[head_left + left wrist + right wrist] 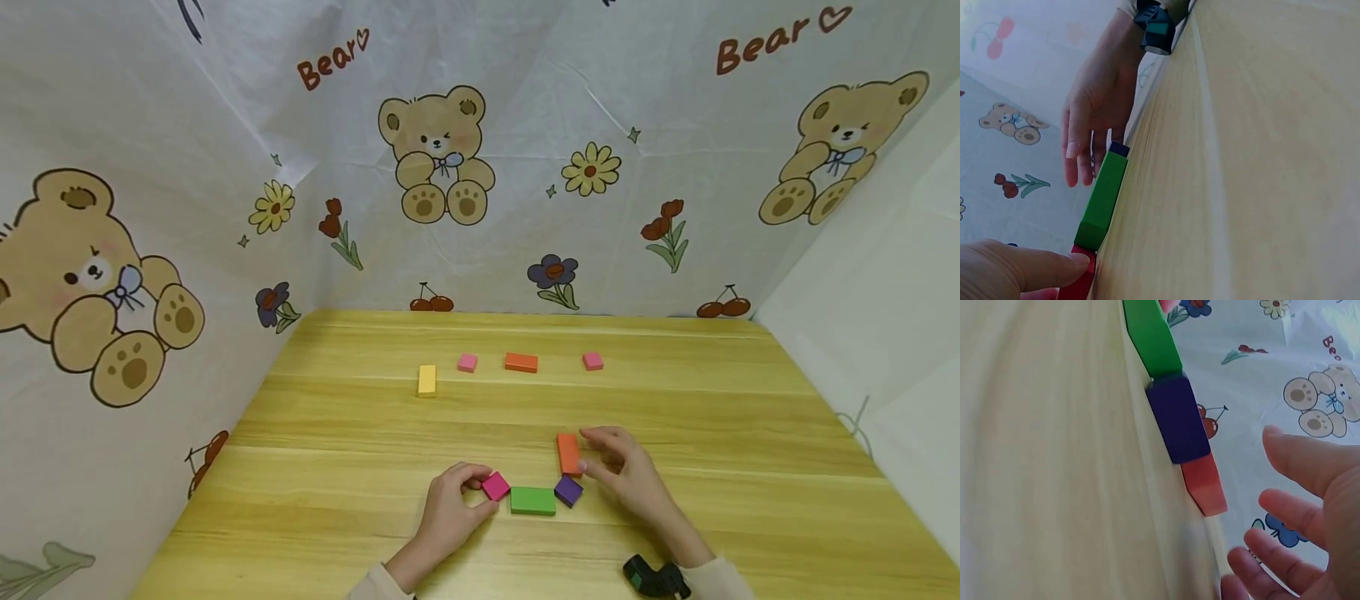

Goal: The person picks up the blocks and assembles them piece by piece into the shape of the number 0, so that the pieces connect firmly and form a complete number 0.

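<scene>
Between thumb and fingers, my left hand pinches a small magenta block; the left wrist view shows the thumb against its side. That block meets the left end of a long green block. At the green block's right end sits a turned purple block. An orange-red block runs away from the purple one toward the back. Just right of it, my right hand has its fingers loosely bent and apart, and in the right wrist view the fingers hold nothing.
Farther back on the wooden table lie a yellow block, a pink block, another orange-red block and a second pink block. A black wrist device is at the right sleeve. Bear-print sheets surround the table.
</scene>
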`<state>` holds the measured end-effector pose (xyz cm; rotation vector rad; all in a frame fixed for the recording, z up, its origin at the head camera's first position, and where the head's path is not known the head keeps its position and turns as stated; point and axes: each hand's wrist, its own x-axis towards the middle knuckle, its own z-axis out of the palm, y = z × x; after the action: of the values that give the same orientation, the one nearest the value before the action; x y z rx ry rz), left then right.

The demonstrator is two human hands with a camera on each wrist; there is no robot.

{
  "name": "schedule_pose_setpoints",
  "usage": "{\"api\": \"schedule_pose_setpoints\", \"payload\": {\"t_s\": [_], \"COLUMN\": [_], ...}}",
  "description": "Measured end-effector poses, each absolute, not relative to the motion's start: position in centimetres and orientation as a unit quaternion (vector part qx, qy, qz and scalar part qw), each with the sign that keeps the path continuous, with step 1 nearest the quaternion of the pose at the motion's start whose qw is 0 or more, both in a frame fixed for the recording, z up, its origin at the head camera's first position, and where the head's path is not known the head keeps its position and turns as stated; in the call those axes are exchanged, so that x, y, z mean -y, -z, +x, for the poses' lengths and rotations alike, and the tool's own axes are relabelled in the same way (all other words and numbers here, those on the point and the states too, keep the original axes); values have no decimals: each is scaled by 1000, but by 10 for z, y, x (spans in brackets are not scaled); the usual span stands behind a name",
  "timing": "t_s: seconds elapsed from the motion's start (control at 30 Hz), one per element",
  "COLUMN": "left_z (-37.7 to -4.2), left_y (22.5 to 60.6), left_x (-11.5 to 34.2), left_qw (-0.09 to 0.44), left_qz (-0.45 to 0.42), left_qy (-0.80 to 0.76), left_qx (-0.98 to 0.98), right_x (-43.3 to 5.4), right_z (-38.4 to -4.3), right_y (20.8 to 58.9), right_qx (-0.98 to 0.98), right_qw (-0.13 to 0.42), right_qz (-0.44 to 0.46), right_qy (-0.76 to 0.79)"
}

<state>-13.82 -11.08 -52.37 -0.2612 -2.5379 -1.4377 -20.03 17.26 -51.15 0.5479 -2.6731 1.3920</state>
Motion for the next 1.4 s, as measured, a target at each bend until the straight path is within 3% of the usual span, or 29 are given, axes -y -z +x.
{"api": "schedule_pose_setpoints", "payload": {"t_s": [0.17,0.8,1.4], "left_z": [-138,-139,-139], "left_y": [523,522,524], "left_x": [110,111,112], "left_qw": [107,99,93], "left_qz": [-89,-91,-90], "left_qy": [489,487,484], "left_qx": [861,863,865], "right_x": [-172,-162,-160], "right_z": [-189,-173,-171], "right_y": [515,516,516], "right_qx": [892,917,920], "right_qw": [87,67,85], "right_qz": [218,215,226], "right_qy": [-387,-329,-310]}}
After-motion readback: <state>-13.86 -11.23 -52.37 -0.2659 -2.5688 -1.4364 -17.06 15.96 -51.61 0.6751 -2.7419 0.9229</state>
